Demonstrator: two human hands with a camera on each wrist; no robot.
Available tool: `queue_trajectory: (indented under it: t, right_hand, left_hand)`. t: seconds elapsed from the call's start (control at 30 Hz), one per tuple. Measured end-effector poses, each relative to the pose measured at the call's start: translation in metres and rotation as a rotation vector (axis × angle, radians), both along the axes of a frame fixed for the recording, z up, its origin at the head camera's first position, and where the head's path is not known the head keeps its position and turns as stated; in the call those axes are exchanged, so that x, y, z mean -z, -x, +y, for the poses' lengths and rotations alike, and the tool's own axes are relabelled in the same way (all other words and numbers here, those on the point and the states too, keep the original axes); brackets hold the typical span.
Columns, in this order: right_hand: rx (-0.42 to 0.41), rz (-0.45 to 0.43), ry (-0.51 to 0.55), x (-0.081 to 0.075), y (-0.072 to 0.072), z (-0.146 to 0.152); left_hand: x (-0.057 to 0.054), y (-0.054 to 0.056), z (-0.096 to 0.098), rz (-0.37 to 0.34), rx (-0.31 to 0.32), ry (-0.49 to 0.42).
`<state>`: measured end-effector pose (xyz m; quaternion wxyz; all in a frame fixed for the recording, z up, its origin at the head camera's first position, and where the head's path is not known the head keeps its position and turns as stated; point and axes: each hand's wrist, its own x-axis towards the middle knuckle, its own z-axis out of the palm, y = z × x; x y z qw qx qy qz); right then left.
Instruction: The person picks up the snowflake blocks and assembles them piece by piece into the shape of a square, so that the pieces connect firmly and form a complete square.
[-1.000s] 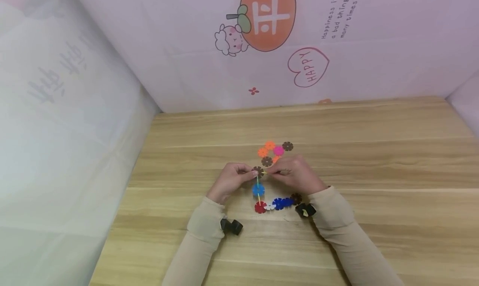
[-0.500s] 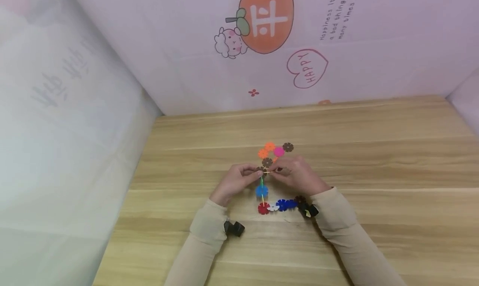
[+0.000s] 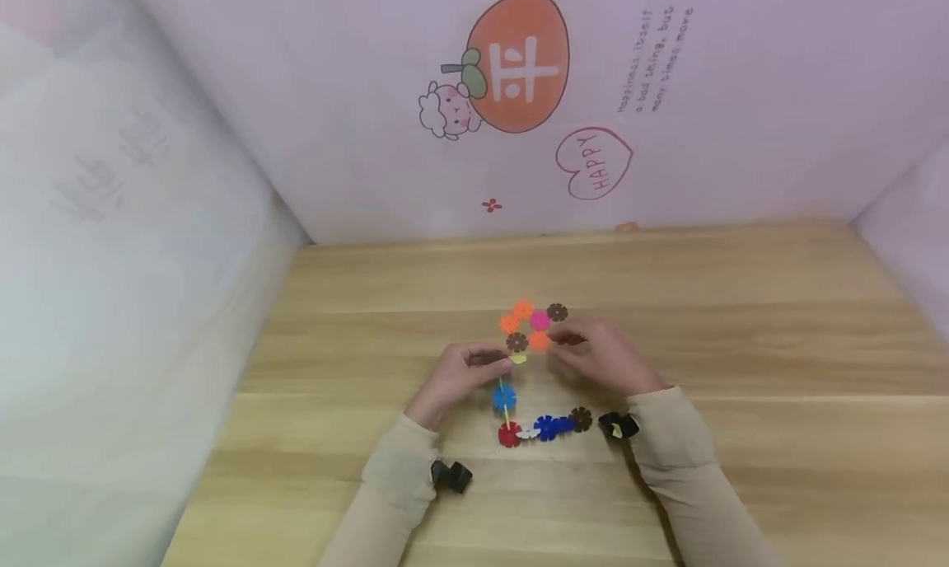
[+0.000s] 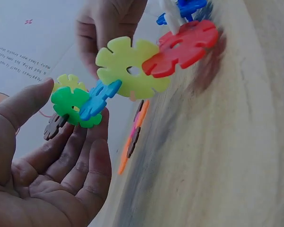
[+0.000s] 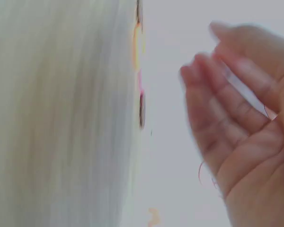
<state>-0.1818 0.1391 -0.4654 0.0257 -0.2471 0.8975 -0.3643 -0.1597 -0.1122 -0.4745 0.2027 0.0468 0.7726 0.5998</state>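
My left hand (image 3: 463, 377) pinches the far end of a chain of interlocking snowflake discs. In the left wrist view that end has a brown disc (image 4: 54, 126), a green disc (image 4: 71, 106) and a yellow disc (image 4: 68, 82) between thumb and fingers. From there the chain runs through a light blue disc (image 3: 504, 398), a larger-looking yellow disc (image 4: 128, 66) and a red disc (image 3: 509, 434). White, blue and brown discs (image 3: 582, 419) follow to the right. My right hand (image 3: 604, 357) holds nothing, its fingers loosely bent, beside loose discs.
Several loose discs lie beyond the hands: orange discs (image 3: 523, 308), a pink disc (image 3: 539, 320) and brown discs (image 3: 557, 312). All are on the wooden table (image 3: 741, 320). A printed white cloth (image 3: 385, 138) stands behind it, another pale cloth on the left.
The right hand has let go of the yellow disc at the chain's end and drawn off to the right. The left hand keeps its hold. The head view has tilted slightly.
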Motion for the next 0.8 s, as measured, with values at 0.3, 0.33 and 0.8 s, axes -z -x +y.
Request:
queue_trajectory:
  t: [0.3, 0.33, 0.8]
  right_hand:
    - [0.119, -0.082, -0.065, 0.015, 0.007, 0.005]
    - [0.118, -0.087, -0.068, 0.015, 0.008, 0.005]
    - [0.068, -0.079, -0.136, 0.015, 0.023, -0.011]
  left_hand:
    - [0.001, -0.004, -0.004, -0.040, -0.004, 0.030]
    - [0.000, -0.003, -0.004, -0.044, -0.008, 0.032]
    - [0.001, 0.001, -0.006, -0.049, 0.014, -0.002]
